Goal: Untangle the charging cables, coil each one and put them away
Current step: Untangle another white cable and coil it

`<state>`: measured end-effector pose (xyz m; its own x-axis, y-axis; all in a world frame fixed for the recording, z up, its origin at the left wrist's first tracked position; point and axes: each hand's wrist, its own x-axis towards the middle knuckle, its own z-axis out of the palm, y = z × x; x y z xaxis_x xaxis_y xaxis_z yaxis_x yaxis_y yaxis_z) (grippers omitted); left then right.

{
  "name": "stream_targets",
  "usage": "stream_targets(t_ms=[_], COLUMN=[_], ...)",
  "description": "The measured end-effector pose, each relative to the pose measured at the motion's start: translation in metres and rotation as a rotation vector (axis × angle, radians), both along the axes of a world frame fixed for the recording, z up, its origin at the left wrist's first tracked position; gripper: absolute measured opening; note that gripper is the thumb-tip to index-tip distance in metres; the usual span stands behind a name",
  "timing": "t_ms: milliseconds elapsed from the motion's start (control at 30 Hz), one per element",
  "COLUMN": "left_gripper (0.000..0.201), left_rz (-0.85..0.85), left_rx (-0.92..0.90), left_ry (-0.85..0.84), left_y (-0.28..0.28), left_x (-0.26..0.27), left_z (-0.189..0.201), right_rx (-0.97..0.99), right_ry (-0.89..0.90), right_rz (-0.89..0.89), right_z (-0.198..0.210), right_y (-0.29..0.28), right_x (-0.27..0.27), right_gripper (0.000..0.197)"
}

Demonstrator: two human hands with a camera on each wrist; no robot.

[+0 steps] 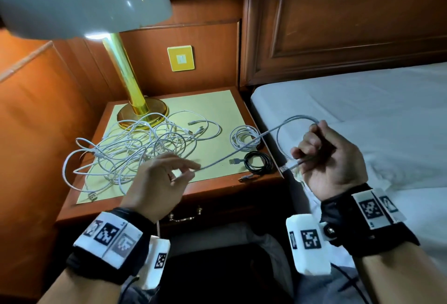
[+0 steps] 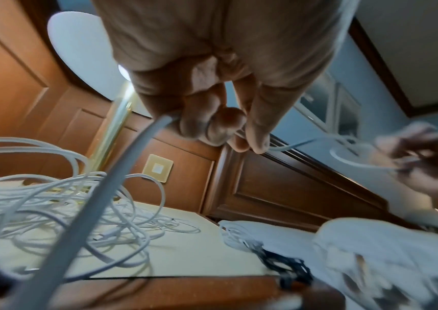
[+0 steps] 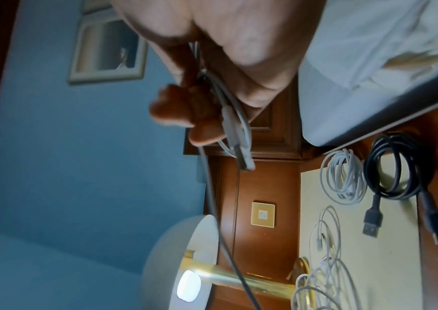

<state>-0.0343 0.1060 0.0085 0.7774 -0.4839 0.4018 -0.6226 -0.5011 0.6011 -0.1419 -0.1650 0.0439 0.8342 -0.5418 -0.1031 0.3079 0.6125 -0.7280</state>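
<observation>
A tangle of white cables (image 1: 135, 149) lies across the yellow mat (image 1: 217, 108) on the nightstand. One white cable (image 1: 242, 147) is stretched in the air between my hands. My left hand (image 1: 191, 170) pinches it over the nightstand's front edge; the left wrist view shows the cable (image 2: 122, 167) leaving those fingers (image 2: 212, 125). My right hand (image 1: 304, 156) grips a loop of the same cable (image 1: 297, 117) and its plug end (image 3: 239, 146), between nightstand and bed. A coiled white cable (image 1: 244, 138) and a coiled black cable (image 1: 257, 162) lie at the mat's right edge.
A brass lamp (image 1: 130, 79) with a white shade stands at the back left of the nightstand. The bed (image 1: 362, 110) with a white sheet is on the right. A drawer handle (image 1: 185, 216) sits below the front edge. A yellow switch plate (image 1: 181, 58) is on the wooden wall.
</observation>
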Motion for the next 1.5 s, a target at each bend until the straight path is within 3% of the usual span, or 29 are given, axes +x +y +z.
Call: stream_targets(t_ms=[100, 200, 267, 367, 467, 567, 767, 933, 1033, 1167, 1233, 1400, 1500], left_gripper=[0.027, 0.025, 0.020, 0.017, 0.023, 0.022, 0.022, 0.018, 0.018, 0.007, 0.014, 0.020, 0.028], left_rz=[-0.128, -0.210, -0.192, 0.008, 0.250, 0.285, 0.113, -0.214, -0.343, -0.238, -0.139, -0.124, -0.164], left_rx=[0.070, 0.050, 0.004, -0.137, -0.313, -0.317, -0.079, 0.001, -0.047, -0.254, -0.312, -0.242, -0.167], left_ry=[-0.024, -0.020, -0.045, -0.042, 0.088, 0.099, 0.054, 0.128, 0.190, 0.162, 0.129, 0.105, 0.144], left_y=[-0.015, -0.029, -0.034, -0.032, -0.017, -0.006, -0.017, -0.014, -0.010, -0.009, -0.007, -0.008, -0.012], left_x=[-0.022, -0.040, -0.040, -0.028, -0.008, -0.001, -0.026, -0.058, -0.066, -0.056, -0.044, -0.030, -0.027], left_z=[-0.002, -0.003, -0.003, 0.001, 0.006, 0.004, -0.015, -0.010, -0.001, 0.006, 0.007, 0.006, 0.005], right_rx=[-0.249, -0.556, -0.611, -0.454, -0.190, -0.103, -0.221, -0.830, -0.962, -0.893, -0.820, -0.426, -0.229], right_ry=[-0.075, 0.014, 0.096, 0.184, 0.174, 0.133, 0.069, 0.093, 0.132, 0.159, 0.189, 0.193, 0.154], right_rz=[0.027, 0.096, 0.083, 0.018, -0.016, 0.020, 0.074, 0.134, 0.263, 0.491, 0.549, 0.664, 0.632], right_z=[-0.009, -0.017, -0.018, -0.016, -0.010, -0.007, -0.007, -0.011, -0.019, -0.036, -0.039, -0.027, -0.022], right_y=[0.013, 0.033, 0.042, 0.039, 0.026, 0.017, 0.030, 0.042, 0.055, 0.072, 0.076, 0.082, 0.080], right_x=[0.002, 0.000, 0.000, 0.004, 0.007, 0.004, 0.004, -0.003, -0.004, 0.000, 0.002, 0.004, 0.004], right_gripper=[0.022, 0.026, 0.026, 0.027, 0.024, 0.020, 0.021, 0.016, 0.015, 0.020, 0.024, 0.040, 0.036])
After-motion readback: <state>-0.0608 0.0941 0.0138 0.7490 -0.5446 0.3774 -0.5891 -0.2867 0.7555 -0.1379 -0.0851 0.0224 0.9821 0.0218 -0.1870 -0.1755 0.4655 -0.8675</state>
